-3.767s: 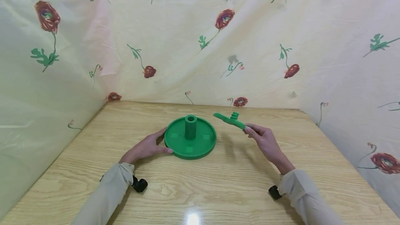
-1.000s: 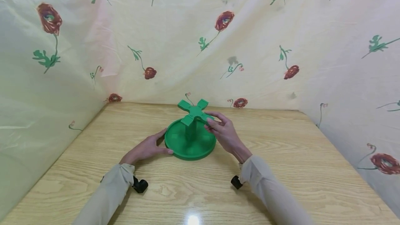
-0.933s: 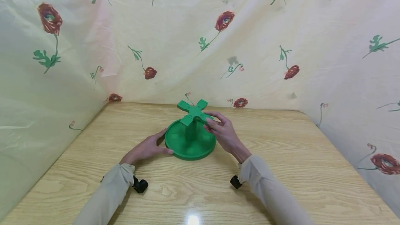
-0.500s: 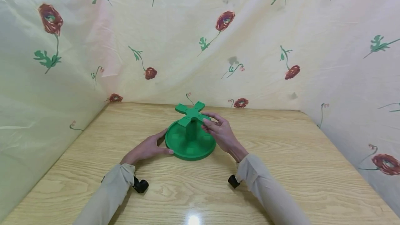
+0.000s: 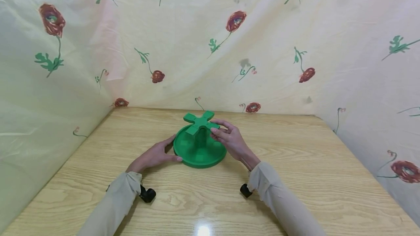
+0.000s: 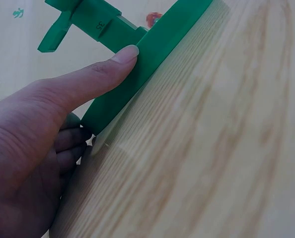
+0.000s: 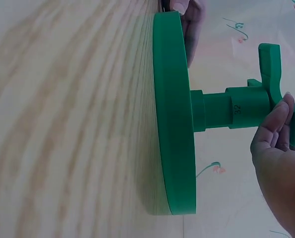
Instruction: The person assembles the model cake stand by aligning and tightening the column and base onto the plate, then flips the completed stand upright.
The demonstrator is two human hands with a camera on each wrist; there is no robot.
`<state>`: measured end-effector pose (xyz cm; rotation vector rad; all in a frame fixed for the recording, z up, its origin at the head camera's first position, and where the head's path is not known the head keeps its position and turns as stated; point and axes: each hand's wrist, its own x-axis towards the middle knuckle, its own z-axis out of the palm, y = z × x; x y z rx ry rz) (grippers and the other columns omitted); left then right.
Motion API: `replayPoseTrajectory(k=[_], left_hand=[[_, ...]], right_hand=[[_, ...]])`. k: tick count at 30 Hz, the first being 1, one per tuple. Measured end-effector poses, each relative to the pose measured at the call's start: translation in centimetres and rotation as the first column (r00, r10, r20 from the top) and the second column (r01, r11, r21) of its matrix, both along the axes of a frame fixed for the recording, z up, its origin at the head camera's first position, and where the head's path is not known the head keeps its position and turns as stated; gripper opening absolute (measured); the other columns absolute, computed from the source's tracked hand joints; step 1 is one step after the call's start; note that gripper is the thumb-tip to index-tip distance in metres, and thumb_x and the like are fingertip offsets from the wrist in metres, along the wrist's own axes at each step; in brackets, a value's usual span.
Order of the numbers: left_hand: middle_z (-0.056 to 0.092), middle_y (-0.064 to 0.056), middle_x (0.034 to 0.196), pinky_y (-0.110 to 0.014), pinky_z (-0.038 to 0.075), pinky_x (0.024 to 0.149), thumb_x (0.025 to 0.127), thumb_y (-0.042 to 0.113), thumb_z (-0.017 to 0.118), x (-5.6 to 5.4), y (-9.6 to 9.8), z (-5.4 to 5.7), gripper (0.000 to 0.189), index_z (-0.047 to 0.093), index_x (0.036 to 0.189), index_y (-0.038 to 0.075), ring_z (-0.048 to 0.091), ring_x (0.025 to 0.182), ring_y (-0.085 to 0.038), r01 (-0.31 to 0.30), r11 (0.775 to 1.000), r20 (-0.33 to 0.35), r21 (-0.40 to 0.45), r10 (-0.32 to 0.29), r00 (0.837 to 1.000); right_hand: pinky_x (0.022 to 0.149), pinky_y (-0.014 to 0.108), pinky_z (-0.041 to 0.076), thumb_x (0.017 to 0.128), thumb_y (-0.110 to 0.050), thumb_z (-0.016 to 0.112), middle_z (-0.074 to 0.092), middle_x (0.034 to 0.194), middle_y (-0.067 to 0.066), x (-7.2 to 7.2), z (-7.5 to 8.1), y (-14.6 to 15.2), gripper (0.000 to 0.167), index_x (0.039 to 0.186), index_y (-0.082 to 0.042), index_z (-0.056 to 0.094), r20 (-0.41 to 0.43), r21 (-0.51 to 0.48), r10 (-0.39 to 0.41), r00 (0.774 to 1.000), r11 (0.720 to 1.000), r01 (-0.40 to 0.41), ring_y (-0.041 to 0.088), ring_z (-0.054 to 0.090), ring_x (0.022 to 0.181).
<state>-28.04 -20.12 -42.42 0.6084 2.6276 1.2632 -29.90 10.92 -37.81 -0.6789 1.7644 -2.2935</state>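
Note:
A round green base (image 5: 199,164) with a raised rim lies flat on the table. Its upright column (image 5: 201,142) rises from the middle, marked 32 on one side. On top of the column sits a green four-armed cross piece (image 5: 201,122). My right hand (image 5: 231,139) pinches the cross's right arm between thumb and fingers. The right wrist view shows the cross (image 7: 270,74) against the column's end, with no gap visible. My left hand (image 5: 157,156) grips the base's left side, its thumb on the rim (image 6: 152,59) and fingers round the edge.
The light wooden table (image 5: 183,199) extends round the base on all sides. A flower-printed cloth (image 5: 183,39) hangs behind and along both sides. A black wrist camera (image 5: 147,195) sits at the left cuff, another wrist camera (image 5: 245,190) at the right.
The right hand has brought the cross piece from the right, where it was held tilted, over the column. During the last second it shifted slightly left and down. The left hand and base stayed put.

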Motion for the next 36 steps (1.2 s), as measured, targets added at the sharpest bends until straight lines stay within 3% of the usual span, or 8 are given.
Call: replayPoseTrajectory(k=[6,11,14,20,25,32,36], left_hand=[[0.021,-0.020,0.168,-0.058,0.021,0.121,0.088,0.049,0.082,0.0,0.0,0.0,0.110,0.017,0.165,0.003,0.018,0.154,-0.038,-0.002,1.000,0.006,0.007,0.002,1.000],[0.022,-0.021,0.168,-0.059,0.021,0.121,0.088,0.049,0.081,0.0,0.0,-0.1,0.110,0.018,0.165,0.003,0.018,0.154,-0.039,-0.005,1.000,0.005,-0.006,0.005,1.000],[0.022,-0.021,0.167,-0.059,0.022,0.120,0.089,0.049,0.081,0.0,0.0,-0.1,0.110,0.018,0.165,0.001,0.019,0.154,-0.039,-0.006,1.000,0.000,-0.012,0.006,1.000],[0.022,-0.021,0.168,-0.059,0.021,0.120,0.089,0.049,0.081,0.0,0.1,0.0,0.110,0.017,0.165,0.002,0.018,0.154,-0.040,-0.004,1.000,0.004,-0.003,0.004,1.000],[0.021,-0.019,0.168,-0.058,0.020,0.121,0.088,0.049,0.082,0.0,0.1,0.1,0.111,0.017,0.166,0.005,0.017,0.155,-0.037,0.000,1.000,0.016,0.012,0.000,1.000],[0.022,-0.020,0.168,-0.059,0.020,0.121,0.089,0.046,0.082,0.1,0.1,0.1,0.109,0.018,0.165,0.004,0.018,0.154,-0.038,0.001,1.000,0.011,0.016,-0.001,1.000],[0.022,-0.021,0.168,-0.061,0.020,0.120,0.090,0.044,0.082,0.1,0.1,0.1,0.107,0.018,0.165,0.004,0.018,0.154,-0.040,0.003,1.000,0.013,0.017,-0.004,1.000]], right_hand=[[0.094,0.040,0.056,0.104,0.004,0.058,0.072,0.091,0.002,-0.1,0.0,0.2,0.043,0.144,0.014,0.046,-0.019,0.058,-0.016,1.000,0.998,0.017,0.013,0.069,0.089],[0.101,0.055,0.050,0.102,-0.001,0.063,0.071,0.108,0.018,0.0,-0.1,0.4,0.042,0.143,0.006,0.054,-0.066,0.162,-0.057,0.996,0.985,0.067,0.017,0.069,0.097],[0.102,0.059,0.049,0.102,-0.005,0.065,0.069,0.113,0.022,0.0,-0.2,0.6,0.042,0.142,0.005,0.057,-0.093,0.218,-0.078,0.993,0.971,0.097,0.024,0.069,0.102],[0.094,0.044,0.056,0.101,-0.007,0.067,0.069,0.098,0.005,0.4,-0.1,0.7,0.040,0.138,0.006,0.059,-0.139,0.280,-0.115,0.984,0.948,0.151,0.025,0.067,0.096],[0.088,0.037,0.055,0.101,-0.007,0.067,0.068,0.094,0.003,1.1,0.1,0.5,0.039,0.137,0.006,0.060,-0.168,0.301,-0.121,0.978,0.939,0.168,0.019,0.063,0.091],[0.087,0.038,0.054,0.102,-0.008,0.066,0.069,0.098,0.007,1.7,0.1,0.1,0.036,0.134,0.007,0.061,-0.205,0.338,-0.121,0.971,0.923,0.186,0.017,0.061,0.090],[0.090,0.047,0.055,0.104,-0.008,0.064,0.071,0.102,0.015,2.1,0.1,0.0,0.032,0.132,0.007,0.062,-0.227,0.344,-0.113,0.967,0.920,0.188,0.030,0.065,0.095]])
